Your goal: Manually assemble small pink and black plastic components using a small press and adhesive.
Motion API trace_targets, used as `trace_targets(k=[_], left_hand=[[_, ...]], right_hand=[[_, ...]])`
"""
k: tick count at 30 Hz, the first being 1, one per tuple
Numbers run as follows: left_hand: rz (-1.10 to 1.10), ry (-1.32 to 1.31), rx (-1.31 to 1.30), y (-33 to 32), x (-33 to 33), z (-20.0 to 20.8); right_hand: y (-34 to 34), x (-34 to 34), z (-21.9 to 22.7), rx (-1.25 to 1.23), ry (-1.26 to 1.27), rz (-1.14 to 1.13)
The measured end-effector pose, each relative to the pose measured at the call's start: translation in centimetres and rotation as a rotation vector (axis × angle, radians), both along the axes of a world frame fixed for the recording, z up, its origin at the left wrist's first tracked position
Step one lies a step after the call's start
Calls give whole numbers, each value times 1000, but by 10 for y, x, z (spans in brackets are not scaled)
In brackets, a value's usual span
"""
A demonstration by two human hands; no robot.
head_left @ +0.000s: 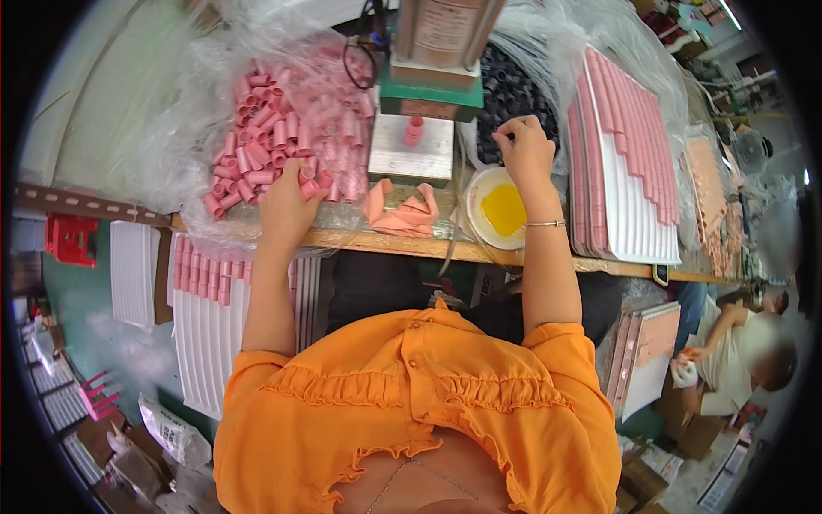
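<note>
My left hand [289, 204] is at the near edge of a heap of short pink plastic tubes [257, 137], its thumb and fingers closed around one pink tube [309, 188]. My right hand [527, 152] is raised over a bag of small black plastic pieces [498, 90]. Its thumb and fingertips are pinched together, and whatever lies between them is too small to make out. Between my hands, a pink stepped part [414, 131] stands upright on the metal plate [390, 158] of a green-based press [432, 96].
A white bowl of yellow liquid [482, 230] sits below my right wrist. In front of the press lies a crumpled pink-orange cloth [402, 220]. White trays with rows of pink tubes [629, 128] are stacked at right. Another person [728, 351] works at far right.
</note>
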State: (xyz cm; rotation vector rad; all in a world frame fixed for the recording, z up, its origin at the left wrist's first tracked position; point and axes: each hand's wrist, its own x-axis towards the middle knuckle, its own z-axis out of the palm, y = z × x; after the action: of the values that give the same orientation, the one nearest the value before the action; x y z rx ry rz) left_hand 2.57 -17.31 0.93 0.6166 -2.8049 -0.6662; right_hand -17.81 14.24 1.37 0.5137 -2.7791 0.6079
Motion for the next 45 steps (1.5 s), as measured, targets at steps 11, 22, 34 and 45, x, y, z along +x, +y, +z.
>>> trace_targets(k=[11,22,34,45], left_hand=[[-98,465,476,14,16,-12],[-274,205,2130,136,-16,7],[-22,20,2429,197,-36,-6],[123,203,2421,195,-44,-6]], right_hand=[[58,122,15,-73,133,236],[63,122,19,94,221,259],[44,162,52,-453,331,153],[181,68,71,-308,466,-417]])
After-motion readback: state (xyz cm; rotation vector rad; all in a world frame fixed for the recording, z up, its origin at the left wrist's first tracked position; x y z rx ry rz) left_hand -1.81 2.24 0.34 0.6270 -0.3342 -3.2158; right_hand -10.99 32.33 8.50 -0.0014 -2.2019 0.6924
